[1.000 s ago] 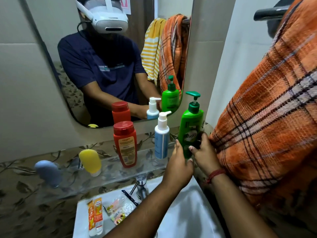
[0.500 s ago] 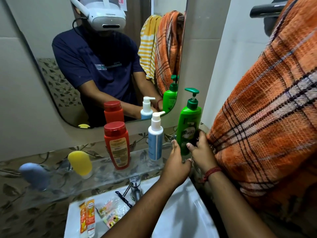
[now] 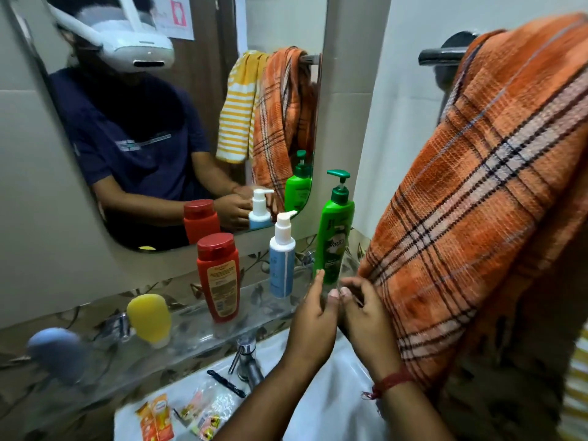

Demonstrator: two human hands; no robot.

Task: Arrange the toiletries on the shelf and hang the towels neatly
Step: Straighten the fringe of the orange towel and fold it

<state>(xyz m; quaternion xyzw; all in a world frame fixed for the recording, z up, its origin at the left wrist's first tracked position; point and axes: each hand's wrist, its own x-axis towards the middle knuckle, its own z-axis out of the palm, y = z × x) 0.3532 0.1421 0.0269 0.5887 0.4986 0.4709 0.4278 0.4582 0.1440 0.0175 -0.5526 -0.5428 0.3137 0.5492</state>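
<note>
A green pump bottle point(image 3: 335, 237) stands upright at the right end of the glass shelf point(image 3: 191, 335). To its left stand a white and blue pump bottle point(image 3: 281, 265), a red bottle point(image 3: 219, 278), a yellow squeeze bottle point(image 3: 149, 316) and a blue-grey one point(image 3: 59, 354). My left hand point(image 3: 313, 316) has straight fingers, with its tips at the green bottle's lower left side. My right hand point(image 3: 366, 316) hangs loosely curled just below the bottle's base and holds nothing. An orange plaid towel point(image 3: 477, 202) hangs over a black bar point(image 3: 439, 55) at the right.
Below the shelf are a white sink point(image 3: 334, 393) and a steel tap point(image 3: 246, 354). Sachets point(image 3: 156, 418) and a black item lie on the sink's left rim. A yellow striped towel point(image 3: 576, 399) shows at the right edge. The mirror point(image 3: 191, 122) reflects the bottles and towels.
Both hands held the green bottle's lower part and have since come off it and dropped slightly. The bottle stays upright on the shelf. The camera has moved closer.
</note>
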